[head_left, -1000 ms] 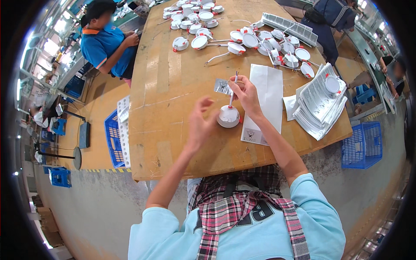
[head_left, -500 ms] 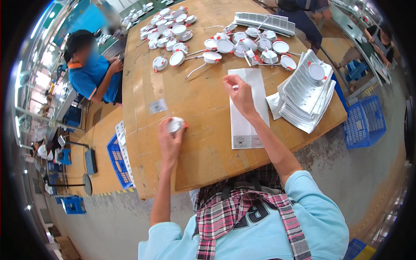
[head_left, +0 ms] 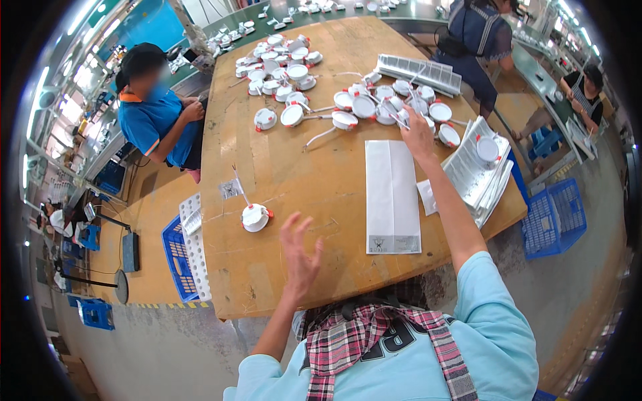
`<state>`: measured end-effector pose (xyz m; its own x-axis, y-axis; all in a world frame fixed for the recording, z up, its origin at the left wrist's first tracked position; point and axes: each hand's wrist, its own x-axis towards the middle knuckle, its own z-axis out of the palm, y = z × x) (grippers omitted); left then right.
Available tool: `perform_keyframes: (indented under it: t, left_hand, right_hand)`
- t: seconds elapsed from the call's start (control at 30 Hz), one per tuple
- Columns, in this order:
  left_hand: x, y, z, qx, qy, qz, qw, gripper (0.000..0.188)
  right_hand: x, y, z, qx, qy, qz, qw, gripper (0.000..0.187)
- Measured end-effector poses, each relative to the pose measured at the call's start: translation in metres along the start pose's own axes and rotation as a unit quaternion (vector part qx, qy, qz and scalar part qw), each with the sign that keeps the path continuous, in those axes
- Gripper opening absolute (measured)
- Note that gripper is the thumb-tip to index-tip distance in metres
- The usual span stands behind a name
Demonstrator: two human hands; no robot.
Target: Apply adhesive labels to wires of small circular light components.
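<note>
My left hand hovers over the near part of the table with its fingers spread, holding nothing. Left of it, a round white downlight with red clips and a short cable sits on the table. My right hand reaches into the nearer cluster of downlights, its fingers closed at the edge of a tilted white downlight; the fingers partly hide it. Beneath my right forearm's left side lies a flat white paper sleeve with a grey printed end.
The table also holds a farther downlight pile, a white ribbed stack and a stack of silvery-white sleeves with a downlight on top. Blue crates stand beside it. A person in blue is at left.
My left hand has let go of its downlight and moved right, opening. My right hand has left the paper sleeve and reached forward to the downlight cluster. The view has shifted slightly.
</note>
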<state>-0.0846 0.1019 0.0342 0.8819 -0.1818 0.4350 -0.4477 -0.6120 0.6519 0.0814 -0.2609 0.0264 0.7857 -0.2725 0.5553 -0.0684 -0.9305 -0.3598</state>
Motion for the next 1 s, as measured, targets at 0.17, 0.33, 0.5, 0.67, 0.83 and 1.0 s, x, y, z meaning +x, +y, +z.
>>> perform_keyframes:
  t: [0.17, 0.33, 0.5, 0.67, 0.83, 1.0]
  left_hand:
    - [-0.024, 0.013, 0.0, -0.124, -0.072, -0.007, 0.99, 0.03]
    - [-0.063, 0.026, -0.006, -0.168, -0.122, -0.008, 0.978, 0.019]
    - [-0.075, 0.027, -0.01, -0.158, -0.151, -0.055, 0.974, 0.016]
    - [-0.05, 0.041, -0.007, -0.184, -0.098, -0.033, 0.977, 0.026]
    - [-0.013, 0.049, 0.008, -0.294, -0.004, -0.086, 0.952, 0.061]
    - [0.006, 0.036, 0.005, -0.338, -0.069, -0.162, 0.925, 0.051]
  right_hand:
    - [-0.002, -0.005, -0.039, 0.049, 0.013, 0.102, 0.993, 0.049]
    - [-0.023, 0.01, -0.08, 0.116, 0.073, 0.161, 0.977, 0.045]
    - [-0.062, -0.018, -0.1, 0.527, -0.002, 0.292, 0.798, 0.045]
    - [-0.115, -0.066, -0.099, 0.729, -0.111, 0.239, 0.632, 0.045]
    - [-0.161, -0.119, -0.094, 0.742, -0.246, 0.233, 0.579, 0.04]
    - [-0.19, -0.145, -0.085, 0.661, -0.34, 0.212, 0.634, 0.036]
